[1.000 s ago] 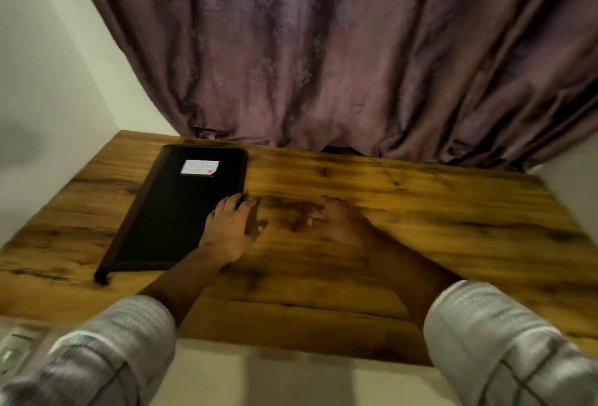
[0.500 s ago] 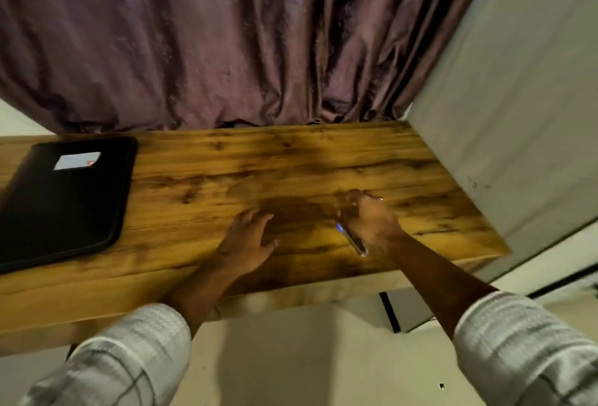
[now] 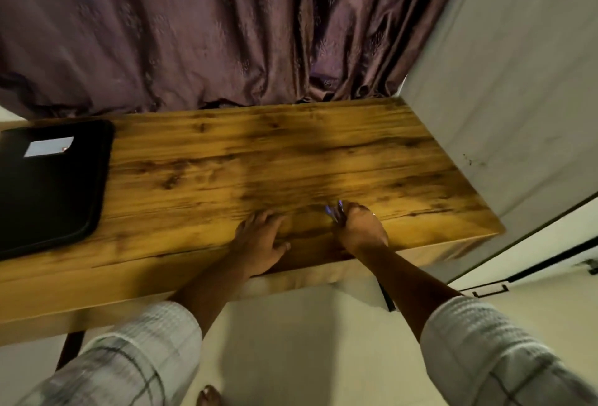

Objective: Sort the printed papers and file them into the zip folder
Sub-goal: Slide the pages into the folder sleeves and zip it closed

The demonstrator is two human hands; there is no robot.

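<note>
The left hand (image 3: pixel 259 237) lies flat on the brown wooden table (image 3: pixel 323 153); the right hand (image 3: pixel 362 227) pinches a small shiny object (image 3: pixel 333 211). Held this near the table's front edge, it could drop.

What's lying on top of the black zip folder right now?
Only a white rectangular label shows on the black zip folder, near its far edge. No papers lie on its visible part. Its left side runs out of frame, and its contents cannot be seen.

Wooden table (image 3: pixel 291 153) set against a purple curtain (image 3: pixel 194 26); white wall (image 3: pixel 504 82) at right, pale floor (image 3: pixel 307 341) below.
</note>
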